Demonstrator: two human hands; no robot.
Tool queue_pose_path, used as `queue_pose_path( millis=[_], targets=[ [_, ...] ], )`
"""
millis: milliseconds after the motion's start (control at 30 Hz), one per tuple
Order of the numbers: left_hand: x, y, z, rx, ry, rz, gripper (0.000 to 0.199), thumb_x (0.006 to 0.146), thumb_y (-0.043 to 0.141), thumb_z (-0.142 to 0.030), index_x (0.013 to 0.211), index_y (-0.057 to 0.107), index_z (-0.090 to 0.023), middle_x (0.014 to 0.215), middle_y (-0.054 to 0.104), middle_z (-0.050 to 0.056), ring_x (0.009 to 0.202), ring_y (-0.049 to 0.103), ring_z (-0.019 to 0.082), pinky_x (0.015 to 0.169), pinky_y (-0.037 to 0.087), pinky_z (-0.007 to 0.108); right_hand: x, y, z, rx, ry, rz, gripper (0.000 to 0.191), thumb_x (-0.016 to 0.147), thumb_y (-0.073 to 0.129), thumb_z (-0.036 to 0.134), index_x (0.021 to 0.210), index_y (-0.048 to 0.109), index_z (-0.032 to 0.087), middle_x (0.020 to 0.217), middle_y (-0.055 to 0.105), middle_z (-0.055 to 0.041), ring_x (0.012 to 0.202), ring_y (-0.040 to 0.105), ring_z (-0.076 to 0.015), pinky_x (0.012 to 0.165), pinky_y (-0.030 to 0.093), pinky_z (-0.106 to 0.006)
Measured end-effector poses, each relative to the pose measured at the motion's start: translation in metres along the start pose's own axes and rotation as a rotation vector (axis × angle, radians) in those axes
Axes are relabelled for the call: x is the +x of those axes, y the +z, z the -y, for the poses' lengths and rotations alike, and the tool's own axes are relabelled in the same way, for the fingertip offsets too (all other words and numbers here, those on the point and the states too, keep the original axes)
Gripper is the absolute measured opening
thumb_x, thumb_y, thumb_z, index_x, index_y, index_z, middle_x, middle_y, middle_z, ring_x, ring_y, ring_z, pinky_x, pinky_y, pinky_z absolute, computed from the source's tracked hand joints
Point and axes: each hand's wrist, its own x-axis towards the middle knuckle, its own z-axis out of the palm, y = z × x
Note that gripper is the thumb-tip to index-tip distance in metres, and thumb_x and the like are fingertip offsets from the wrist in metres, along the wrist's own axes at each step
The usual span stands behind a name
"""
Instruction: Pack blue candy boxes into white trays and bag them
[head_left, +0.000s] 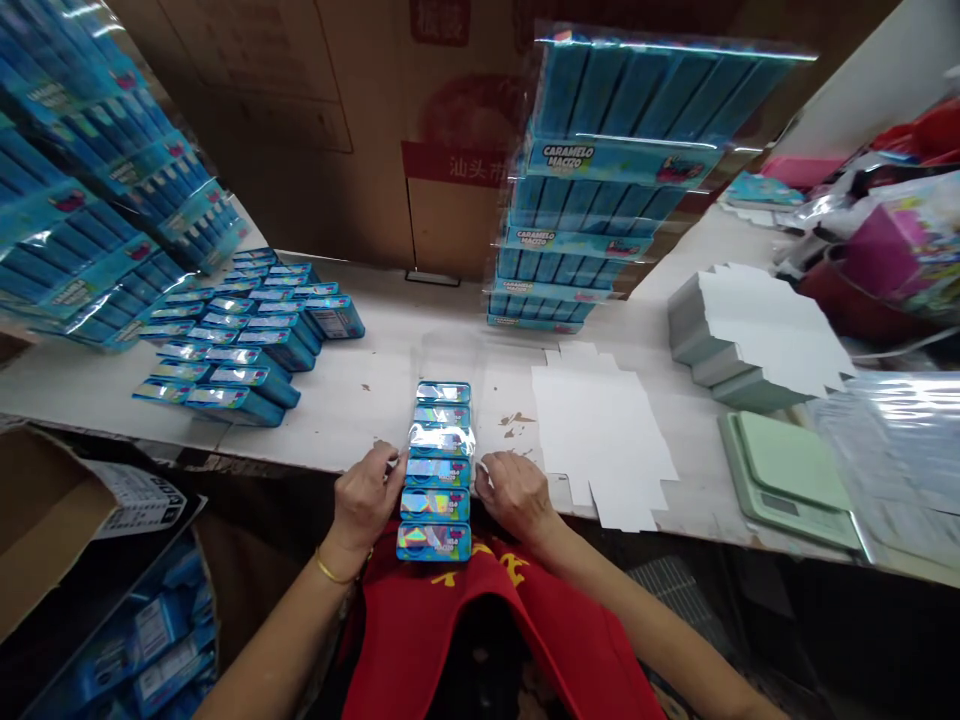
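Note:
In front of me lies a row of several small blue boxes [436, 472] with shiny foil-like fronts, one behind another. A clear plastic sleeve [450, 350] surrounds the row, its far end stretching past the boxes. The near boxes reach over the table's front edge, above a red apron [420, 630]. At the row's left side my left hand [366, 500] is closed, thumb and fingers gripping the sleeve's edge. My right hand [517, 492] is curled closed at the opposite side, also on the sleeve; its fingertips are partly hidden.
Loose blue boxes [255, 330] stand grouped at left, below wrapped stacks [97, 200]. Another wrapped stack [577, 180] stands before a cardboard carton [360, 200]. White cut-out card [604, 420], a card pile [757, 330] and a green scale [795, 470] sit right. An open carton [45, 520] is lower left.

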Motion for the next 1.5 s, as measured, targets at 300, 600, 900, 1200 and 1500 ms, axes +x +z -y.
queue_pose_path(
  millis=[300, 600, 900, 1200, 1500],
  targets=[
    [0.01, -0.01, -0.003, -0.139, -0.021, 0.104, 0.014, 0.084, 0.046, -0.025, 0.088, 0.057, -0.018, 0.079, 0.064, 0.003, 0.071, 0.059, 0.012, 0.067, 0.043, 0.023, 0.021, -0.012, 0.005, 0.151, 0.109, -0.006, 0.025, 0.086, 0.041, 0.015, 0.062, 0.049, 0.017, 0.056, 0.048, -0.0005, 0.055, 0.044, -0.0114, 0.055, 0.028, -0.026],
    [0.025, -0.024, -0.016, -0.282, -0.084, 0.159, 0.019, 0.085, 0.045, -0.028, 0.079, 0.059, -0.017, 0.073, 0.062, 0.002, 0.065, 0.056, 0.011, 0.062, 0.042, 0.022, 0.041, -0.035, -0.005, 0.31, 0.088, 0.08, 0.018, 0.089, 0.044, 0.029, 0.09, 0.056, 0.016, 0.077, 0.059, -0.0043, 0.071, 0.053, -0.0146, 0.066, 0.04, -0.025],
    [-0.014, -0.02, -0.011, -0.073, 0.099, -0.002, 0.007, 0.081, 0.05, -0.02, 0.085, 0.054, -0.017, 0.083, 0.06, 0.006, 0.081, 0.056, 0.015, 0.076, 0.045, 0.027, -0.01, -0.025, 0.002, 0.388, 0.149, 0.17, 0.03, 0.078, 0.052, 0.021, 0.107, 0.047, 0.015, 0.102, 0.055, -0.0098, 0.093, 0.05, -0.0218, 0.078, 0.042, -0.035],
    [-0.018, -0.018, -0.013, -0.061, 0.066, -0.046, 0.015, 0.082, 0.049, -0.019, 0.097, 0.053, -0.017, 0.088, 0.061, 0.006, 0.082, 0.057, 0.014, 0.076, 0.045, 0.026, -0.014, 0.002, 0.018, 0.023, 0.06, 0.062, 0.01, 0.083, 0.044, 0.016, 0.089, 0.052, 0.014, 0.071, 0.054, -0.0051, 0.064, 0.046, -0.0169, 0.059, 0.032, -0.029],
    [-0.022, -0.024, -0.011, -0.041, 0.163, -0.04, 0.013, 0.081, 0.05, -0.019, 0.092, 0.056, -0.018, 0.087, 0.063, 0.006, 0.083, 0.059, 0.015, 0.077, 0.047, 0.027, -0.019, -0.014, 0.019, 0.036, -0.042, -0.046, 0.016, 0.084, 0.044, 0.014, 0.07, 0.051, 0.017, 0.059, 0.048, -0.001, 0.057, 0.041, -0.0137, 0.057, 0.026, -0.029]
  ],
)
